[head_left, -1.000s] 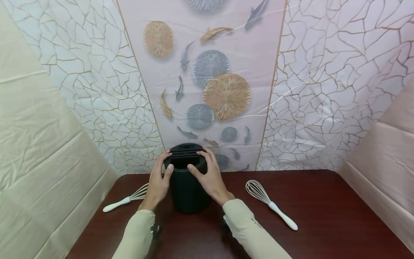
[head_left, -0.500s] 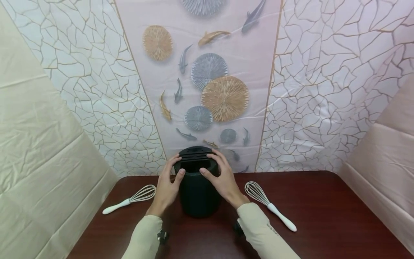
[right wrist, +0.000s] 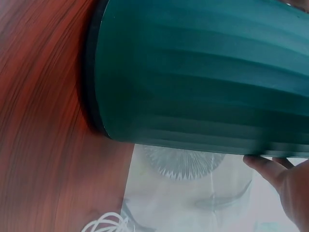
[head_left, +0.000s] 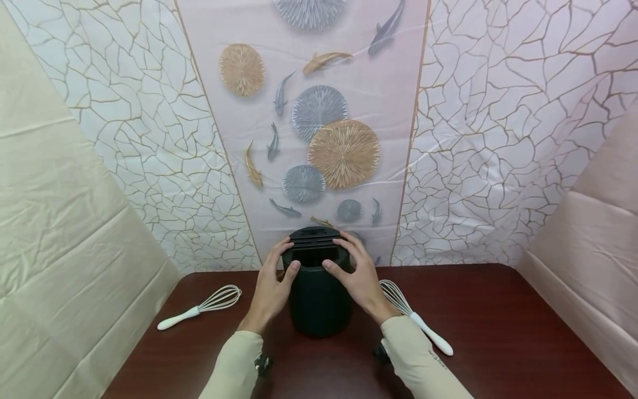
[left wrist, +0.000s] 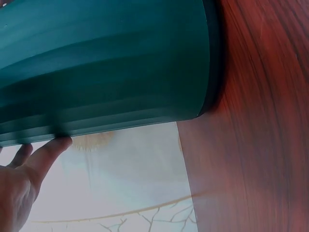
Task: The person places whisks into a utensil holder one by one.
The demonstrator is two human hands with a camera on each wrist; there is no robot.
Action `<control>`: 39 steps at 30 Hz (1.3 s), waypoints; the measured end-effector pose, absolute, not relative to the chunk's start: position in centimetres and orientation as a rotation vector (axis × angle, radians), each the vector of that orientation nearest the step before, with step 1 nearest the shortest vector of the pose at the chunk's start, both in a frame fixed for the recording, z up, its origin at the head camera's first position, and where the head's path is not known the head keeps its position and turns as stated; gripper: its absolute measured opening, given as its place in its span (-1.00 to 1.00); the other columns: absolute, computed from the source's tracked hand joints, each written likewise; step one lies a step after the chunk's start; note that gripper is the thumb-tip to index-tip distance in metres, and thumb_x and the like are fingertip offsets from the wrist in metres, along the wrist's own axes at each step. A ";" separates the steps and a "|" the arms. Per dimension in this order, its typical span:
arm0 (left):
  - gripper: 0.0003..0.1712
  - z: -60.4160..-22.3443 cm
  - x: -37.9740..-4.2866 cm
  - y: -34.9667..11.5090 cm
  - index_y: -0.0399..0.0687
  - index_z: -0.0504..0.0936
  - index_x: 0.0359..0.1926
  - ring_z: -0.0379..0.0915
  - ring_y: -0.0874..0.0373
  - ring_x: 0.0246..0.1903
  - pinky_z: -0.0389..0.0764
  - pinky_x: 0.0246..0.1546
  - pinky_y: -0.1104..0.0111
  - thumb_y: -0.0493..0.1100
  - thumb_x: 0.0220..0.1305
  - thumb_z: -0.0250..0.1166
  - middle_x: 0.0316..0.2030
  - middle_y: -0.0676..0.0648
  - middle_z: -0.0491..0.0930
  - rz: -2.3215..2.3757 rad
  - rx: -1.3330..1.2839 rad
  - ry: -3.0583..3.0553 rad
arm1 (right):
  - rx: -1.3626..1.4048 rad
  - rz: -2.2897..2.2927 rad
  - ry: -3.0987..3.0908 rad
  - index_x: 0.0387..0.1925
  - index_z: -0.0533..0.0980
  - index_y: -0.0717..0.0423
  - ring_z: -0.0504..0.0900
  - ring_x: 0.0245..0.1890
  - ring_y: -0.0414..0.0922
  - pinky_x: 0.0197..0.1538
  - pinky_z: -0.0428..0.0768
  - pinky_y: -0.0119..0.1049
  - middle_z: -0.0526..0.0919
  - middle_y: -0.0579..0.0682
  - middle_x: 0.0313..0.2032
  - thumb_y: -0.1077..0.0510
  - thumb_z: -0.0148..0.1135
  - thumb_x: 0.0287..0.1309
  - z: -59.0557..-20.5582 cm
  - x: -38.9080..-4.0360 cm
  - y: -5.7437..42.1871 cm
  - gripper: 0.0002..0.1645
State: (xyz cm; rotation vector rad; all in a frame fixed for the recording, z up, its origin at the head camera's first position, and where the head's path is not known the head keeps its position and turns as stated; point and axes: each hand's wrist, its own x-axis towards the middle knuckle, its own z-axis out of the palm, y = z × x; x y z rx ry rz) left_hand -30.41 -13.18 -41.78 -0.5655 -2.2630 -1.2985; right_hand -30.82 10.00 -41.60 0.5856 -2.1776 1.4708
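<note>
A dark green utensil holder (head_left: pixel 320 305) with a black slotted top stands upright on the table. My left hand (head_left: pixel 271 285) grips its upper left side, thumb at the front of the rim and fingers round the side. Opposite, my right hand (head_left: pixel 362 284) holds the upper right side the same way. Both wrist views show the holder's ribbed green wall (left wrist: pixel 111 63) and its black base close on the wood. A white whisk (head_left: pixel 199 309) lies left of the holder. Another white whisk (head_left: pixel 431 335) lies to the right, partly covered by my right hand and sleeve.
The reddish-brown table (head_left: pixel 508 327) ends at a patterned cloth backdrop (head_left: pixel 473 166) just behind the holder. Beige fabric panels (head_left: pixel 75 249) slope along the left and right sides.
Both hands have moved the holder to the right across the table, keeping their grip. The left whisk has come fully into view; the right one is now partly covered.
</note>
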 end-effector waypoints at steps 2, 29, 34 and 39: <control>-0.42 -41.8 -30.4 -12.8 0.19 0.38 0.53 0.12 0.02 0.58 0.45 0.31 -0.25 0.13 0.61 0.17 0.59 0.08 0.23 -1.312 -0.569 -2.266 | 0.587 1.461 -2.172 0.44 0.49 -0.08 0.20 0.58 0.02 0.43 0.31 0.35 0.26 -0.02 0.58 -0.17 0.41 0.36 -41.6 -30.7 10.4 -0.29; -0.41 -42.1 -29.3 -7.5 0.21 0.37 0.53 0.14 0.08 0.56 0.45 0.32 -0.21 0.15 0.59 0.19 0.60 0.08 0.20 -1.432 -0.633 -2.240 | 0.575 1.331 -2.281 0.59 0.26 -0.04 0.23 0.56 0.12 0.40 0.34 0.36 0.19 -0.05 0.61 -0.12 0.43 0.36 -40.7 -28.3 16.5 -0.09; -0.40 -42.2 -29.1 -6.9 0.21 0.36 0.53 0.13 0.05 0.56 0.41 0.35 -0.24 0.14 0.58 0.20 0.60 0.06 0.20 -1.446 -0.644 -2.215 | 0.584 1.318 -2.358 0.64 0.16 -0.09 0.15 0.59 0.16 0.41 0.30 0.39 0.10 -0.03 0.64 -0.16 0.34 0.43 -40.3 -27.7 17.2 -0.08; -0.41 -42.1 -28.9 -6.3 0.26 0.36 0.52 0.16 0.07 0.54 0.42 0.36 -0.20 0.14 0.58 0.21 0.59 0.13 0.20 -1.445 -0.618 -2.221 | 0.628 1.303 -2.412 0.64 0.13 -0.11 0.01 0.64 0.16 0.44 0.19 0.45 0.02 -0.01 0.67 -0.17 0.26 0.49 -39.8 -27.7 17.8 -0.13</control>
